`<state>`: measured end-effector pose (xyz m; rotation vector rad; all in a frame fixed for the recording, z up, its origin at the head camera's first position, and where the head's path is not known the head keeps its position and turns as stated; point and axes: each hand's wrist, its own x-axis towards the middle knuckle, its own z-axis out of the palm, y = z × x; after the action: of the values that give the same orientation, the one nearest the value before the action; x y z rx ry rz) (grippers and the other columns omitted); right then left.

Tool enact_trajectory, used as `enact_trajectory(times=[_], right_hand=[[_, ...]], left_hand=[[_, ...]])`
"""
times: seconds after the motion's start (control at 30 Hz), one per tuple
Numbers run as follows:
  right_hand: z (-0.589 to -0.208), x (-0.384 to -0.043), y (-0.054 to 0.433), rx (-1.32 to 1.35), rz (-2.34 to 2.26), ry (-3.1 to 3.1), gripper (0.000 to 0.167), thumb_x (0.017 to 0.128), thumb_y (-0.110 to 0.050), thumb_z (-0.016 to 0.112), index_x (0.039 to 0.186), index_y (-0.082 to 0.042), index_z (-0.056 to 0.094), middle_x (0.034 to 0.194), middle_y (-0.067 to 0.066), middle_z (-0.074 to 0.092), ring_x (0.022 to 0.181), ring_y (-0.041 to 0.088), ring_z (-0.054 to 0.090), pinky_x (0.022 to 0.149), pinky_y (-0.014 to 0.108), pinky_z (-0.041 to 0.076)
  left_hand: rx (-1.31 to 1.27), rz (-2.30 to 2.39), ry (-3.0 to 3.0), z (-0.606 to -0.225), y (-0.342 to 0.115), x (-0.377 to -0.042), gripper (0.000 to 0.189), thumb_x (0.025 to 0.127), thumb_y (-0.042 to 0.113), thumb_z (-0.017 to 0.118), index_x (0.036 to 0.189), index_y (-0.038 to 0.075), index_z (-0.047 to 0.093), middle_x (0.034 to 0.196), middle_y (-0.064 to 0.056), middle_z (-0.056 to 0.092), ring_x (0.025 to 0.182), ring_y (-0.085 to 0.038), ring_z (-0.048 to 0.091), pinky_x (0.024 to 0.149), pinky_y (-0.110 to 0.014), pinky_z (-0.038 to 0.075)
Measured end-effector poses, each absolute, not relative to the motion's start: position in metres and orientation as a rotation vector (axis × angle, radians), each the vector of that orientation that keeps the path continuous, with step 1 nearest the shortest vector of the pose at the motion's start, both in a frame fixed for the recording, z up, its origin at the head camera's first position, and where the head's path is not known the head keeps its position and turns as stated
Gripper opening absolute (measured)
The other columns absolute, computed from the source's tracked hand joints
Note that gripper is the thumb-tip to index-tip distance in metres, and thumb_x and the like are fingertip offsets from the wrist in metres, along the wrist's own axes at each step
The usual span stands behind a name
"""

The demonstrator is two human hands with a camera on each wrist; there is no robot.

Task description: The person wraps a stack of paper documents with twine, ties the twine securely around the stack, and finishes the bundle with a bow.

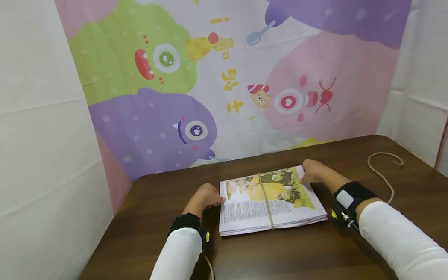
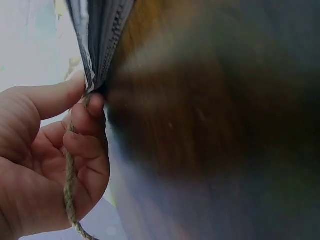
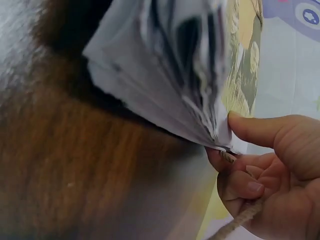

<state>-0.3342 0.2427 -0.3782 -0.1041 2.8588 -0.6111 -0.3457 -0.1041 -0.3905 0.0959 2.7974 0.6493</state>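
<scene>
A stack of folded newspapers lies on the dark wood table, with a strand of twine running across its top near the middle. At the left side, my left hand pinches the stack's edge, thumb above and fingers beneath. In the left wrist view, a length of twine passes through those curled fingers. My right hand grips the far right corner of the stack the same way. Twine also runs through the right fingers in the right wrist view. The underside of the stack is hidden.
Loose twine curves over the table's right part, and another piece trails beside the left forearm. Behind the table hangs a cartoon-printed cloth. White sheets stand at both sides.
</scene>
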Motion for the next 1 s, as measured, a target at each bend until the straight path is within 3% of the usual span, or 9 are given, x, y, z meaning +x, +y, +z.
enact_trajectory(times=[0.13,0.2,0.37,0.47,0.57,0.63,0.8,0.9,1.0], right_hand=[[-0.388,-0.337,0.235,-0.104,-0.519,2.91,0.051,0.089,-0.012,0.069,0.122,0.021,0.047,0.119,0.035,0.054,0.11,0.045,0.055,0.088,0.049,0.048],[-0.393,-0.338,0.235,-0.098,-0.451,2.939,0.048,0.089,-0.015,0.07,0.118,0.019,0.052,0.115,0.032,0.057,0.107,0.043,0.057,0.087,0.048,0.049],[-0.399,-0.333,0.243,-0.103,-0.378,2.959,0.036,0.089,-0.022,0.072,0.102,0.011,0.064,0.093,0.019,0.063,0.084,0.031,0.061,0.073,0.041,0.051],[-0.394,-0.328,0.248,-0.09,-0.437,2.939,0.029,0.09,-0.024,0.071,0.085,0.004,0.066,0.075,0.011,0.061,0.067,0.023,0.056,0.06,0.034,0.045],[-0.387,-0.327,0.259,-0.115,-0.515,2.89,0.034,0.091,-0.028,0.068,0.068,-0.004,0.063,0.059,0.003,0.054,0.053,0.016,0.048,0.051,0.029,0.038],[-0.383,-0.327,0.268,-0.116,-0.611,2.827,0.035,0.092,-0.03,0.067,0.073,0.0,0.063,0.056,0.001,0.051,0.049,0.013,0.043,0.048,0.027,0.036],[-0.368,-0.31,0.295,-0.151,-0.81,2.784,0.052,0.092,-0.033,0.066,0.109,0.015,0.054,0.07,0.007,0.055,0.054,0.015,0.049,0.05,0.03,0.044],[-0.355,-0.293,0.315,-0.217,-0.875,2.843,0.053,0.092,-0.03,0.066,0.112,0.016,0.051,0.074,0.008,0.054,0.058,0.018,0.052,0.053,0.033,0.047],[-0.346,-0.276,0.34,-0.294,-0.888,2.893,0.042,0.092,-0.023,0.065,0.107,0.015,0.055,0.074,0.008,0.055,0.058,0.019,0.052,0.052,0.035,0.048]], left_hand=[[0.075,0.574,2.802,-0.392,-0.103,-0.345,0.042,0.088,0.024,0.073,0.052,0.008,0.057,0.051,0.001,0.049,0.047,-0.013,0.043,0.047,-0.024,0.037],[0.093,0.525,2.815,-0.394,-0.102,-0.344,0.044,0.089,0.025,0.072,0.051,0.009,0.057,0.05,0.002,0.049,0.046,-0.012,0.043,0.047,-0.023,0.037],[0.098,0.473,2.826,-0.395,-0.099,-0.344,0.043,0.087,0.027,0.074,0.051,0.009,0.059,0.049,0.003,0.049,0.044,-0.011,0.043,0.046,-0.022,0.037],[0.098,0.509,2.835,-0.392,-0.099,-0.345,0.042,0.086,0.027,0.076,0.052,0.008,0.061,0.049,0.002,0.051,0.045,-0.012,0.044,0.046,-0.023,0.038],[0.139,0.583,2.827,-0.388,-0.102,-0.345,0.042,0.086,0.029,0.075,0.054,0.008,0.061,0.05,0.0,0.052,0.046,-0.012,0.045,0.046,-0.024,0.039],[0.178,0.645,2.801,-0.387,-0.107,-0.345,0.041,0.087,0.031,0.075,0.058,0.005,0.062,0.052,-0.002,0.053,0.047,-0.013,0.046,0.047,-0.025,0.041],[0.261,0.721,2.858,-0.378,-0.137,-0.336,0.037,0.086,0.038,0.073,0.084,0.001,0.071,0.076,-0.005,0.064,0.067,-0.018,0.056,0.063,-0.033,0.05],[0.283,0.725,2.941,-0.366,-0.162,-0.327,0.039,0.086,0.038,0.074,0.098,0.001,0.071,0.093,-0.007,0.067,0.084,-0.022,0.061,0.075,-0.038,0.052],[0.342,0.715,2.929,-0.357,-0.185,-0.314,0.035,0.087,0.032,0.073,0.1,-0.001,0.069,0.093,-0.01,0.067,0.085,-0.025,0.063,0.077,-0.042,0.053]])
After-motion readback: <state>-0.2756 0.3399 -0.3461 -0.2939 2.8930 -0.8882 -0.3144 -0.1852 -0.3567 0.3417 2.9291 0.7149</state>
